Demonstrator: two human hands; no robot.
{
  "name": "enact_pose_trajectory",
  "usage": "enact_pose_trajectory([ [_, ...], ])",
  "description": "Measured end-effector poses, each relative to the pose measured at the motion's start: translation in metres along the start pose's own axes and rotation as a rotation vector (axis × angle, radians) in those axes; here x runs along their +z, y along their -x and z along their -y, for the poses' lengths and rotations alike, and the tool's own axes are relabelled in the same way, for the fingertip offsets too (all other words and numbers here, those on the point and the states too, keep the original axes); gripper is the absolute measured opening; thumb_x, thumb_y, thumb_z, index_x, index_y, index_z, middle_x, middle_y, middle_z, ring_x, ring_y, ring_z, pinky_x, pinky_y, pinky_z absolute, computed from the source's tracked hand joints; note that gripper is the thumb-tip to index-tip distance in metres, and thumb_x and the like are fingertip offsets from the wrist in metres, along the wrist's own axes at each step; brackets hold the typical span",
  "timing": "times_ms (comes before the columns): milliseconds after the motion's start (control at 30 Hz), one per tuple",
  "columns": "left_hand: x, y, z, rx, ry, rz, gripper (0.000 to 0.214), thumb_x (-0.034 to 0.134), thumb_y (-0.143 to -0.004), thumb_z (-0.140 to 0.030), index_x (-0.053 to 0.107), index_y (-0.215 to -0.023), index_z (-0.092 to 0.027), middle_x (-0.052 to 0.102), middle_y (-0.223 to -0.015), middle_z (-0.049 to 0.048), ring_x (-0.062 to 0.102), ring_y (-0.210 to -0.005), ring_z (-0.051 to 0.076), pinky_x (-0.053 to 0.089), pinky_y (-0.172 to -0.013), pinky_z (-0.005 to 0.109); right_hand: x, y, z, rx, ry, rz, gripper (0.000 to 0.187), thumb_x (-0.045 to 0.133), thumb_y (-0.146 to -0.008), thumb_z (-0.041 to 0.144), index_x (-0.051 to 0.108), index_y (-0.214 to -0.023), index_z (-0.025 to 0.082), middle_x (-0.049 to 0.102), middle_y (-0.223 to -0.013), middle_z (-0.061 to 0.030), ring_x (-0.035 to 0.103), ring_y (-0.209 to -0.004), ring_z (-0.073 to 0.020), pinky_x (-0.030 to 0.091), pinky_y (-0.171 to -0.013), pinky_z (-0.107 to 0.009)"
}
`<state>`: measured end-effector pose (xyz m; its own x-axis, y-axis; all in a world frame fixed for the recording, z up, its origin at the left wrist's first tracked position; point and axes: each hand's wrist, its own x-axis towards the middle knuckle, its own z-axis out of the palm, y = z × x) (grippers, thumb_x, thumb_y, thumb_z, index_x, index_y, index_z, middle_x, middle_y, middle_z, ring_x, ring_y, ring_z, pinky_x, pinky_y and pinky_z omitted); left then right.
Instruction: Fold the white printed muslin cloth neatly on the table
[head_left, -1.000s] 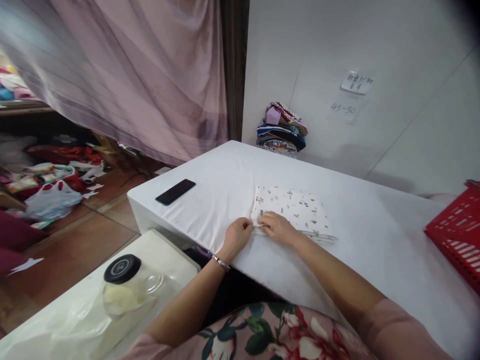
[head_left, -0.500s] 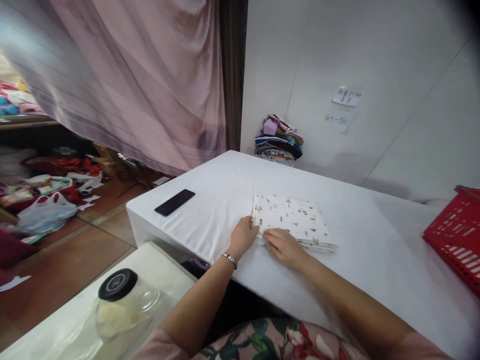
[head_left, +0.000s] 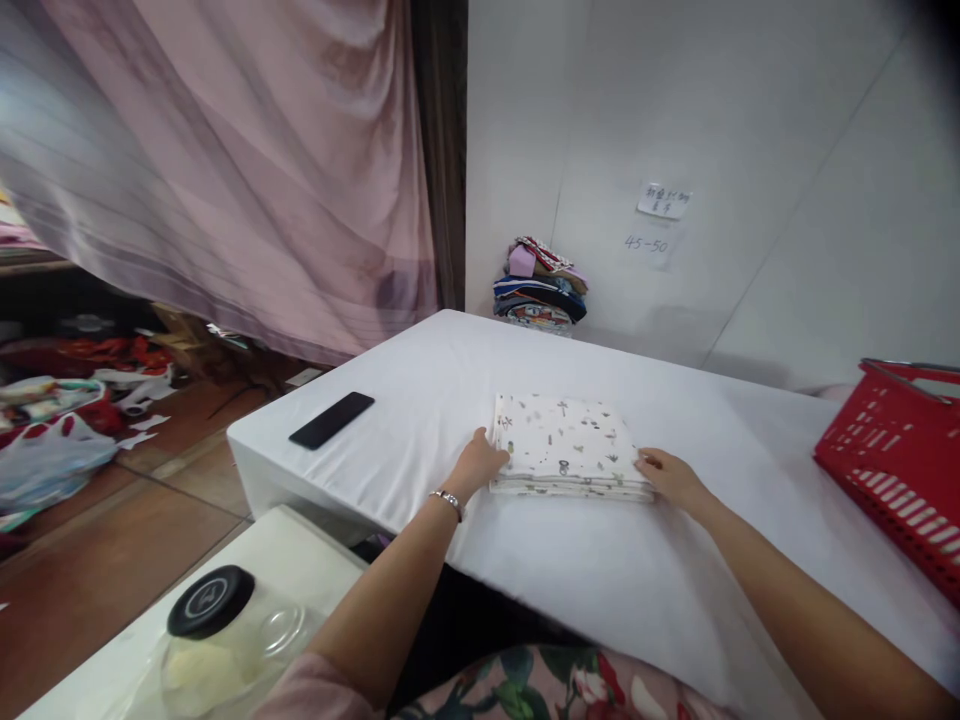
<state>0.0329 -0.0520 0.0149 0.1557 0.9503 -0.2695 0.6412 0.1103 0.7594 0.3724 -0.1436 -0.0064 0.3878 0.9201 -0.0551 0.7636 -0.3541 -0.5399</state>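
Note:
A folded white cloth (head_left: 562, 438) with small printed figures lies flat on the white-covered table (head_left: 592, 570), its layers showing along the near edge. My left hand (head_left: 478, 462) holds the cloth's left edge, thumb on top and the other fingers partly hidden at the side. At the opposite side, my right hand (head_left: 673, 482) pinches the right edge near the front corner. A bracelet (head_left: 450, 503) circles my left wrist.
A black phone (head_left: 332, 420) lies to the left on the table. Folded clothes (head_left: 540, 285) are stacked by the wall. A red basket (head_left: 896, 460) stands at right. A black-lidded clear jar (head_left: 214, 640) sits on a lower white surface at near left.
My right hand has moved from the cloth's near left edge across to its right edge. My left hand stays at the left edge. The view has shifted slightly right.

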Motion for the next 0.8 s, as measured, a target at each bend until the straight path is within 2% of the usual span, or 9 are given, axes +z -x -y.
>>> enact_pose_trajectory([
  [67,-0.003,-0.001,-0.002,-0.022,-0.004,0.013,0.079,0.059,-0.067,-0.027,0.027,-0.137,-0.007,0.053,-0.125,0.0186,0.055,-0.107,0.024,0.043,-0.081,0.027,-0.001,-0.006,0.008,0.103,-0.043,0.072,0.052,0.051,-0.078,0.043,0.053,-0.123,0.017,0.066,-0.103,-0.0092,0.062,-0.088,-0.0216,0.047,-0.079,-0.032],
  [133,-0.005,-0.002,-0.003,-0.034,-0.013,0.009,0.075,0.059,-0.067,-0.027,0.031,-0.135,-0.008,0.053,-0.126,0.0185,0.054,-0.109,0.025,0.042,-0.083,0.028,-0.001,-0.010,0.018,0.130,-0.063,0.099,0.061,0.057,-0.075,0.045,0.048,-0.128,0.016,0.063,-0.108,-0.0115,0.062,-0.090,-0.0223,0.047,-0.078,-0.032],
  [233,-0.002,-0.002,-0.002,-0.028,-0.020,-0.032,0.071,0.058,-0.068,-0.027,0.033,-0.133,-0.011,0.058,-0.119,0.0171,0.056,-0.105,0.026,0.042,-0.082,0.030,-0.003,-0.014,0.024,0.061,-0.108,0.073,0.065,0.064,-0.068,0.039,0.048,-0.128,0.018,0.062,-0.110,-0.0112,0.060,-0.094,-0.0234,0.046,-0.081,-0.034],
  [300,0.007,0.001,0.000,-0.014,0.014,-0.032,0.070,0.057,-0.070,-0.028,0.032,-0.133,-0.011,0.062,-0.109,0.0157,0.060,-0.095,0.024,0.044,-0.077,0.030,-0.007,-0.019,0.019,0.016,-0.228,0.049,0.068,0.063,-0.069,0.035,0.043,-0.132,0.019,0.063,-0.106,-0.0097,0.062,-0.090,-0.0219,0.047,-0.079,-0.033],
  [367,0.021,0.007,0.002,0.016,0.066,0.006,0.070,0.058,-0.070,-0.028,0.032,-0.133,-0.012,0.065,-0.099,0.0126,0.063,-0.084,0.021,0.045,-0.071,0.028,-0.012,-0.026,0.008,0.030,-0.322,0.027,0.072,0.062,-0.069,0.034,0.039,-0.135,0.018,0.064,-0.102,-0.0093,0.064,-0.085,-0.0210,0.049,-0.074,-0.031],
  [467,0.042,0.021,0.006,0.076,0.115,0.066,0.070,0.061,-0.070,-0.029,0.033,-0.132,-0.014,0.067,-0.088,0.0068,0.062,-0.074,0.017,0.046,-0.067,0.025,-0.015,-0.034,-0.012,0.080,-0.237,-0.008,0.065,0.064,-0.068,0.033,0.048,-0.129,0.016,0.065,-0.100,-0.0110,0.064,-0.085,-0.0231,0.049,-0.072,-0.032],
  [567,0.053,0.034,0.011,0.117,0.149,0.068,0.074,0.060,-0.072,-0.034,0.028,-0.135,-0.014,0.066,-0.085,0.0047,0.062,-0.072,0.017,0.046,-0.066,0.025,-0.014,-0.037,-0.021,0.078,-0.037,0.000,0.058,0.061,-0.070,0.034,0.054,-0.124,0.015,0.064,-0.105,-0.0131,0.062,-0.092,-0.0268,0.048,-0.077,-0.035],
  [667,0.054,0.041,0.016,0.151,0.174,0.045,0.075,0.059,-0.074,-0.039,0.025,-0.137,-0.015,0.066,-0.087,0.0053,0.062,-0.075,0.018,0.046,-0.067,0.026,-0.011,-0.033,-0.007,-0.056,0.162,-0.038,0.055,0.059,-0.072,0.032,0.053,-0.125,0.017,0.058,-0.120,-0.0141,0.054,-0.109,-0.0313,0.042,-0.090,-0.041],
  [800,0.053,0.045,0.019,0.170,0.194,0.027,0.074,0.058,-0.075,-0.041,0.025,-0.137,-0.017,0.065,-0.088,0.0050,0.062,-0.073,0.017,0.046,-0.065,0.026,0.006,-0.017,0.041,-0.422,0.180,-0.089,0.049,0.048,-0.082,0.036,0.049,-0.128,0.019,0.042,-0.138,-0.0104,0.038,-0.127,-0.0265,0.031,-0.104,-0.042],
])
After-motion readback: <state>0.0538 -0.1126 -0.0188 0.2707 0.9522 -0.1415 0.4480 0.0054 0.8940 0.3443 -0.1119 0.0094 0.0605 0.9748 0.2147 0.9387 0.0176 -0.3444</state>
